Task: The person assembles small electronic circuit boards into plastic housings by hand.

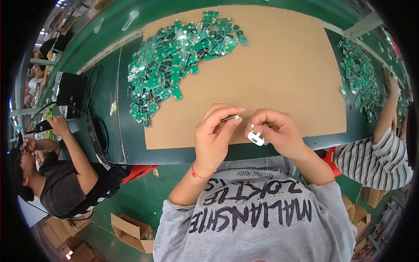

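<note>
Between the thumb and fingers of my left hand (214, 136) is a small circuit board (236, 117), seen nearly edge-on. Close beside it, my right hand (279, 131) is closed on a small white plastic plug-like piece (256, 138) with short prongs and a dark slot. The board and the white piece are apart from each other. Both hands are over the near part of a brown cardboard sheet (270, 65). A large heap of green circuit boards (174, 56) lies on the sheet's far left part.
Another heap of green boards (360, 76) lies on the right, near a person in a striped shirt (375, 157). On the left, a person in a dark shirt (65, 183) holds a black device by a black box (72, 96) with cables. An open carton (132, 231) stands on the floor.
</note>
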The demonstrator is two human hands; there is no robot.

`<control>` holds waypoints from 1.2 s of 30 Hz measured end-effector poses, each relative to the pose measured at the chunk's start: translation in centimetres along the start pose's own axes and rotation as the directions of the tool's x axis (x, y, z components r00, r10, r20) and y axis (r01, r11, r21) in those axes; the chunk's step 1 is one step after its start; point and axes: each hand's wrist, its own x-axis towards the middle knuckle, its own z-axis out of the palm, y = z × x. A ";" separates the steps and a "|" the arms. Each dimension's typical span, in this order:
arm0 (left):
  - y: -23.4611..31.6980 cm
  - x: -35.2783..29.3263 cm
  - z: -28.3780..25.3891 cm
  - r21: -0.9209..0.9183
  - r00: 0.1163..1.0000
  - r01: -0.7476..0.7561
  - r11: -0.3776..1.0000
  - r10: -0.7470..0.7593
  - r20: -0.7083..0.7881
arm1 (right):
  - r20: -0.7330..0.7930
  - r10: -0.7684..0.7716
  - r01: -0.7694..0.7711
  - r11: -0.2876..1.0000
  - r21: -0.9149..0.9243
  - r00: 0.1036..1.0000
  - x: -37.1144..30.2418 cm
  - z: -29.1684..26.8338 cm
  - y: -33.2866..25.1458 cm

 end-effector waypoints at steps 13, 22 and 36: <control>1.3 -0.2 1.4 0.325 0.966 -0.244 0.914 0.260 -0.007 | -0.059 -0.018 0.024 0.994 0.102 0.998 -0.5 1.3 -1.9; 0.9 0.1 1.6 0.429 0.902 -0.379 0.820 0.431 -0.027 | -0.052 -0.053 0.060 0.987 0.151 0.997 -0.6 1.6 -0.9; 0.7 0.2 1.2 0.516 0.828 -0.495 0.699 0.559 0.038 | -0.038 -0.122 0.128 0.969 0.212 0.992 -0.8 2.0 -1.2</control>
